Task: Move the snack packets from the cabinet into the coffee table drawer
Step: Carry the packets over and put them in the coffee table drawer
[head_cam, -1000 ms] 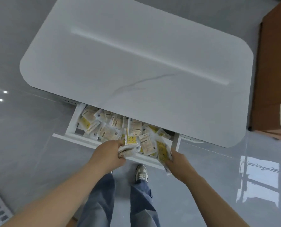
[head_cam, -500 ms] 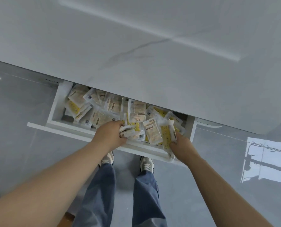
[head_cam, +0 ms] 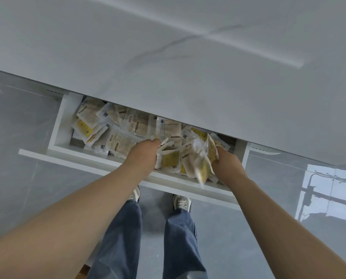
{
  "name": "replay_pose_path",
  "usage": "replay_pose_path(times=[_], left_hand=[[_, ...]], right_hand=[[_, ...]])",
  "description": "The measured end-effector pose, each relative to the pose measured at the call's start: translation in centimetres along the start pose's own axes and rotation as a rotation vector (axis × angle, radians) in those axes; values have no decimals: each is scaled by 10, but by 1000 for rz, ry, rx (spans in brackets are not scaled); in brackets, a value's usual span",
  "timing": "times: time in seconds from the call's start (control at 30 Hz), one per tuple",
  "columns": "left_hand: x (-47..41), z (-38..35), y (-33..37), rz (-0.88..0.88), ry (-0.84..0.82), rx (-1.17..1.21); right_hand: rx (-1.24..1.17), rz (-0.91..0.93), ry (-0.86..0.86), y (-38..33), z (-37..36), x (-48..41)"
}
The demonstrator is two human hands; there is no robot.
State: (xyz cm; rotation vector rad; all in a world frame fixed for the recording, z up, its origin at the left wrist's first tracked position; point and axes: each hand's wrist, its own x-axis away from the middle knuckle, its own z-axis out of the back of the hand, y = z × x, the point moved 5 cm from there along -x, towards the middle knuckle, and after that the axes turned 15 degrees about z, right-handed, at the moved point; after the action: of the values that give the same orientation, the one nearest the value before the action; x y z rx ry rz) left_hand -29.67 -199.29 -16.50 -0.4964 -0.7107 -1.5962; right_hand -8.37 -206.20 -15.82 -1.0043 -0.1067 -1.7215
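This looks like a room in a home, most likely a living room. A low white desk [head_cam: 168, 47] with a grey marble-like vein across its top stands on a glossy grey tiled floor [head_cam: 23, 127], which mirrors a bright window [head_cam: 329, 194] at the right. Its shallow white drawer [head_cam: 67, 156] is pulled open and heaped with small yellow-and-white snack packets [head_cam: 136, 123], and the person standing at it wears loose blue jeans [head_cam: 119, 238] and pale sneakers [head_cam: 181, 202].

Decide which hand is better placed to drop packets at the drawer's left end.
Left. The left hand grips packets nearer that end; the right hand holds its bunch by the right end of the drawer.
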Motion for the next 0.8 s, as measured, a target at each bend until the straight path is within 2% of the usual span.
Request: replay_pose_path(times=[0.27, 0.43, 0.57, 0.8], left_hand=[[-6, 9, 16, -79, 75, 23], [-6, 1, 38, -161, -3, 80], [-6, -10, 51, -169, -59, 36], [-4, -5, 57, -161, -33, -25]], right_hand=[[98, -107, 55, 21, 5, -5], [105, -112, 57, 28, 6, -4], [147, -105, 20, 32, 5, -1], [185, -88, -3, 32, 8, 11]])
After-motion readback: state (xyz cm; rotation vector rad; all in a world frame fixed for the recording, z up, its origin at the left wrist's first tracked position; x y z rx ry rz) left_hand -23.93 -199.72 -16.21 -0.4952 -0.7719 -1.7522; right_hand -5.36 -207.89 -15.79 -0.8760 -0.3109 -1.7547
